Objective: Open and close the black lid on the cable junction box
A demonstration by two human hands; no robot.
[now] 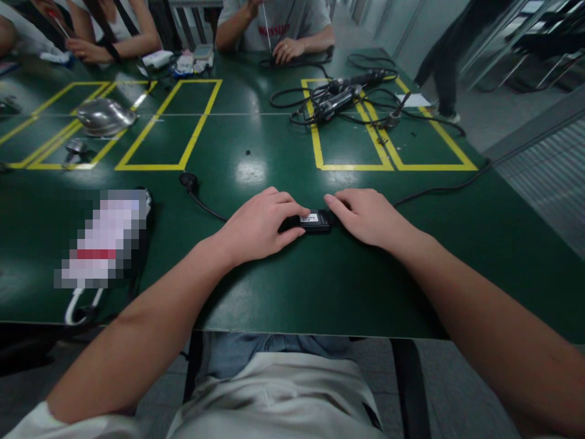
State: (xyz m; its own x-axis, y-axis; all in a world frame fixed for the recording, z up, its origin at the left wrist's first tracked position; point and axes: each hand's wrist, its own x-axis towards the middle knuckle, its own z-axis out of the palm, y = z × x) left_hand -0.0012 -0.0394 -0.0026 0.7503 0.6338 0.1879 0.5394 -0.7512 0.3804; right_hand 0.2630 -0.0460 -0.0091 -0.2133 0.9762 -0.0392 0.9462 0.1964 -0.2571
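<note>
A small black box (322,222) with a white label, set in a black cord, lies on the green table in front of me. My left hand (267,222) has its thumb and fingers closed around the box's left end. Close to the right end, my right hand (365,213) is curled over the cord, its thumb and index finger pointing at the box; the grip itself is partly hidden. From behind my left hand the cord runs left to a black plug (187,181). The other stretch of cord (439,189) leads off to the right.
Left of me lies a blurred-out phone (105,235) with a white strap. Black power tools (338,100) with tangled cables rest at the back right, a shiny metal bowl-shaped part (105,116) at the back left. Yellow tape (150,166) marks the table. People sit opposite.
</note>
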